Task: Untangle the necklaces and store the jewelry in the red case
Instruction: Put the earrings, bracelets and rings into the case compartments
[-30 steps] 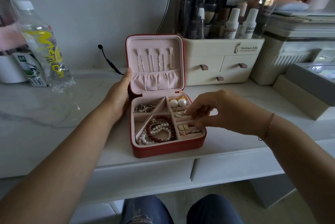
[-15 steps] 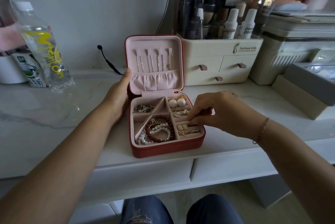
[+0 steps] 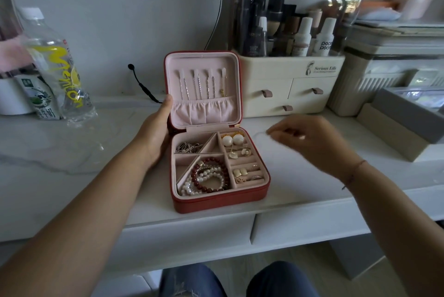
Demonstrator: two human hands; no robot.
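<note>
On the white marble-patterned tabletop (image 3: 72, 164), near its front edge, I see the square red jewelry case (image 3: 216, 201) standing open, its pink-lined lid (image 3: 230, 85) upright. The left hand (image 3: 156, 138) grasps the case's left side, thumb lying up along the lid's edge. The right hand (image 3: 310, 143) hovers over the tabletop to the right of the case, apart from it, fingers curled and blurred; I cannot tell whether it pinches anything. Thin silver chains (image 3: 197, 84) hang side by side in the lid above a gathered pocket. In the tray, a dark red bead bracelet (image 3: 212, 189) and white pearl strands (image 3: 188, 188) fill the large front compartment. A silvery tangled heap (image 3: 188, 147) lies in the back left compartment, and two round pearl earrings (image 3: 232, 140) sit at the back right. A cream drawer organiser (image 3: 288, 90) stands just behind the case, to its right.
</note>
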